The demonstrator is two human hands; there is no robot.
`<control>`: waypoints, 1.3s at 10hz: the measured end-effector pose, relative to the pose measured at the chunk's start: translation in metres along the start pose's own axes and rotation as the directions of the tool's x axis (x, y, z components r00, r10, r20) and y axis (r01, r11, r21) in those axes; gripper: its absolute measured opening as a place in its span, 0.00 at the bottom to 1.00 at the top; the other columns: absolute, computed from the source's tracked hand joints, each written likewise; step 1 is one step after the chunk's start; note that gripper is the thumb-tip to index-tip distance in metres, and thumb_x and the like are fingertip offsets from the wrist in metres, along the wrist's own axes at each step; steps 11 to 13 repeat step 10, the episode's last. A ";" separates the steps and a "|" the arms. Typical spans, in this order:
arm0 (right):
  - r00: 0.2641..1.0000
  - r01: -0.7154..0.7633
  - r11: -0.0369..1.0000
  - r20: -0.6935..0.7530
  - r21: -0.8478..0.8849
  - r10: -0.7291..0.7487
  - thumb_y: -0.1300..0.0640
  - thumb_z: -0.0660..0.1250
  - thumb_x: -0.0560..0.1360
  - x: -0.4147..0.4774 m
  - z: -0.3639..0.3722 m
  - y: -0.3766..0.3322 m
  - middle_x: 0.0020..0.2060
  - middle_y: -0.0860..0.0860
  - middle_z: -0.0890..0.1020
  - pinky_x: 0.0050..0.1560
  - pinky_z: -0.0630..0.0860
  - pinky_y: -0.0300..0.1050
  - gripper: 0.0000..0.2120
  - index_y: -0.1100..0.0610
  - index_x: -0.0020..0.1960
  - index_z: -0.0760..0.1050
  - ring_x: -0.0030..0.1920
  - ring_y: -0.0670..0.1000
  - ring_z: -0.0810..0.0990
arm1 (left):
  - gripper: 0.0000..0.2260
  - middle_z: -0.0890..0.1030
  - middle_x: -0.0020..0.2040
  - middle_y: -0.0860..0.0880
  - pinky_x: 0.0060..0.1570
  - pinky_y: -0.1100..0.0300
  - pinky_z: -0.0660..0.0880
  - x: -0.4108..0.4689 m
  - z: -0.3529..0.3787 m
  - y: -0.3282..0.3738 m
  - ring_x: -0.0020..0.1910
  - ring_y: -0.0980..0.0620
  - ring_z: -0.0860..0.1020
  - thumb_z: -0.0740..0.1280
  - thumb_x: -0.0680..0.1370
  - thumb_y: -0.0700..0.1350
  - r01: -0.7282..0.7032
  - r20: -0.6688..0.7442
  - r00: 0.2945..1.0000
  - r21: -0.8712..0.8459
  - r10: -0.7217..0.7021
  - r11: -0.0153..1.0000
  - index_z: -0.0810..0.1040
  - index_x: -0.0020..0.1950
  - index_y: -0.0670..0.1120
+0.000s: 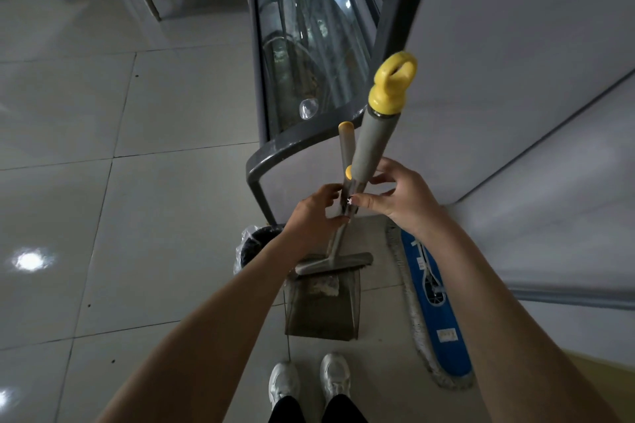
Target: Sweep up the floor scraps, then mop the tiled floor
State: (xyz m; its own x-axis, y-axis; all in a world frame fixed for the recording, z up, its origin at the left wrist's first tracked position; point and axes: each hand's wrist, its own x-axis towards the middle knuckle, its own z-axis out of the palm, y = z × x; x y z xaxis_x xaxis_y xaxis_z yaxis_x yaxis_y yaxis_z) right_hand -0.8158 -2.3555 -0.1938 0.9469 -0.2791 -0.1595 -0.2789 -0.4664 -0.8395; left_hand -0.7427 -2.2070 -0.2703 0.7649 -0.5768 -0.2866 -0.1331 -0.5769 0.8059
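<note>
A broom [372, 144] with a grey grip and a yellow loop cap stands upright beside the thinner handle of a dustpan [346, 144]. Its grey head [335, 261] rests at the top of the brown dustpan [323, 306], which holds pale scraps. My left hand [314, 213] grips the two handles from the left. From the right, my right hand [402, 197] pinches them with thumb and fingertips. A blue flat mop [434, 309] with a pale fringe lies on the tiled floor [137, 216] to the right.
A glass-fronted display counter [309, 62] with a dark grey frame stands straight ahead. A black bin [256, 244] lined with clear plastic sits at its foot. A pale wall [515, 79] runs along the right. My white shoes [309, 385] are just behind the dustpan.
</note>
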 end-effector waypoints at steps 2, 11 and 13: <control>0.999 -0.043 0.997 -0.020 0.069 0.045 0.49 0.75 0.67 -0.023 -0.010 -0.018 0.66 0.45 0.72 0.55 0.72 0.42 0.38 0.51 0.73 0.63 0.57 0.44 0.74 | 0.27 0.76 0.63 0.47 0.61 0.56 0.73 -0.028 -0.029 0.017 0.62 0.51 0.75 0.73 0.71 0.46 0.002 -0.062 0.998 -0.046 -0.005 0.999 0.69 0.68 0.49; 0.786 -0.029 0.957 -0.585 0.288 0.200 0.48 0.73 0.70 -0.149 0.075 -0.204 0.67 0.46 0.71 0.47 0.69 0.35 0.35 0.49 0.73 0.61 0.59 0.44 0.73 | 0.21 0.78 0.49 0.62 0.44 0.71 0.71 -0.134 -0.231 0.071 0.50 0.62 0.78 0.70 0.70 0.50 -0.365 -0.028 0.928 -0.252 0.370 0.896 0.71 0.63 0.55; 0.786 -0.029 0.957 -0.585 0.288 0.200 0.48 0.73 0.70 -0.149 0.075 -0.204 0.67 0.46 0.71 0.47 0.69 0.35 0.35 0.49 0.73 0.61 0.59 0.44 0.73 | 0.21 0.78 0.49 0.62 0.44 0.71 0.71 -0.134 -0.231 0.071 0.50 0.62 0.78 0.70 0.70 0.50 -0.365 -0.028 0.928 -0.252 0.370 0.896 0.71 0.63 0.55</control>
